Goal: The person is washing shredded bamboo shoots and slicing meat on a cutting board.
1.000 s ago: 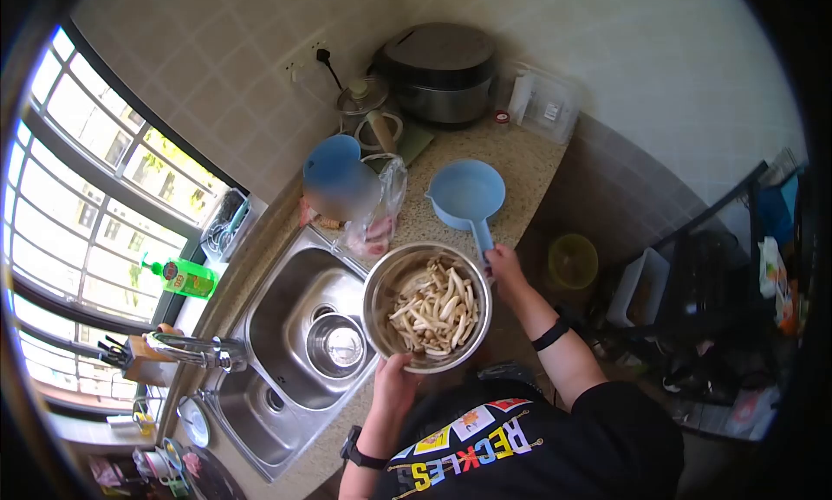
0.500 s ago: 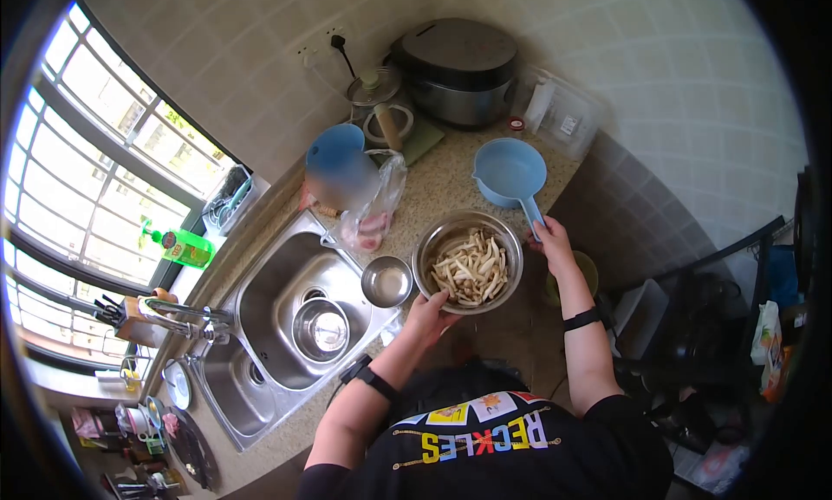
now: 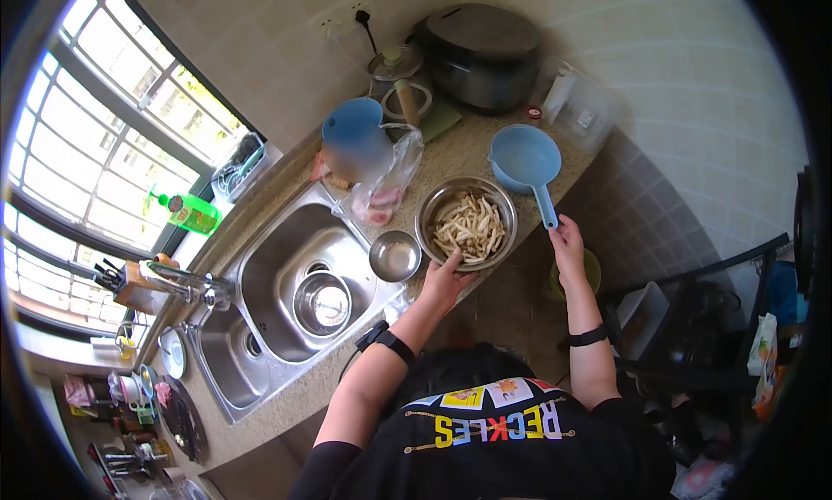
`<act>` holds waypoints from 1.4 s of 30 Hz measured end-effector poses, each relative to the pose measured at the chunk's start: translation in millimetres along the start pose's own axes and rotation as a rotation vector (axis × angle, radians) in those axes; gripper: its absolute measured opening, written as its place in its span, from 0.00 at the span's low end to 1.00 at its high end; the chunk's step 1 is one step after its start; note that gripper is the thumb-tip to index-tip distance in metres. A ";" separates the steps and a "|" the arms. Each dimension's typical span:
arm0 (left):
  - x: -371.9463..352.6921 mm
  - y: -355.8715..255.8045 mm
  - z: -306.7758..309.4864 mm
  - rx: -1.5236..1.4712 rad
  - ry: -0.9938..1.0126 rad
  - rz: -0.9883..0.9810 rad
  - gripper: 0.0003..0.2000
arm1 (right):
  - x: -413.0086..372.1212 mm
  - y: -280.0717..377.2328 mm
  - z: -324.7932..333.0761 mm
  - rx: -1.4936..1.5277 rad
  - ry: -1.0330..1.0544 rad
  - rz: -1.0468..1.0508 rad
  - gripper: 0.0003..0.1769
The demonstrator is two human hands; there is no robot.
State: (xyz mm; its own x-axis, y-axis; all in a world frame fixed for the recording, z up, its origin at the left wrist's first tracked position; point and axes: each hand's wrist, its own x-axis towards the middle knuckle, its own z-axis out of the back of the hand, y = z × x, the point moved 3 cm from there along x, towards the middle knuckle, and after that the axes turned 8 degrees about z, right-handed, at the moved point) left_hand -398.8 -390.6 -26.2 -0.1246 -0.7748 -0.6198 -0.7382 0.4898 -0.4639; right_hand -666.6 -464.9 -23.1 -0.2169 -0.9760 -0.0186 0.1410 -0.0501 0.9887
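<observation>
My left hand grips the near rim of a steel bowl, thumb over the edge and fingers beneath. Sliced pale mushrooms lie inside it. At the counter's front edge, the bowl sits beside a smaller steel bowl. A light blue plastic water ladle rests on the counter to the right, its handle pointing towards me over the edge. The fingers of my right hand are closed on the tip of that handle. Nothing shows inside the ladle apart from its blue bottom.
A double steel sink on the left holds a steel basin. Behind the bowls lie a plastic bag with pink meat and a blue bowl. A dark rice cooker and a clear plastic box stand at the back.
My left hand and the mushroom bowl have shifted slightly farther in over the counter. My right hand has slid down to the handle's end. The view has turned a little.
</observation>
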 end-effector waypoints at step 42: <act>-559.1 92.6 408.5 -0.365 -0.774 -0.585 0.15 | -361.2 -18.6 -315.5 -0.776 0.568 0.893 0.25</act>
State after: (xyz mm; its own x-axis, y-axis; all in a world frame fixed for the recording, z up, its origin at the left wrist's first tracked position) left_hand -126.6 251.3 18.7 0.6831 -0.3203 -0.6563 -0.7182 -0.1312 -0.6834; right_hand -286.1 -178.3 -81.6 0.6475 -0.6790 0.3460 0.5799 0.7336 0.3544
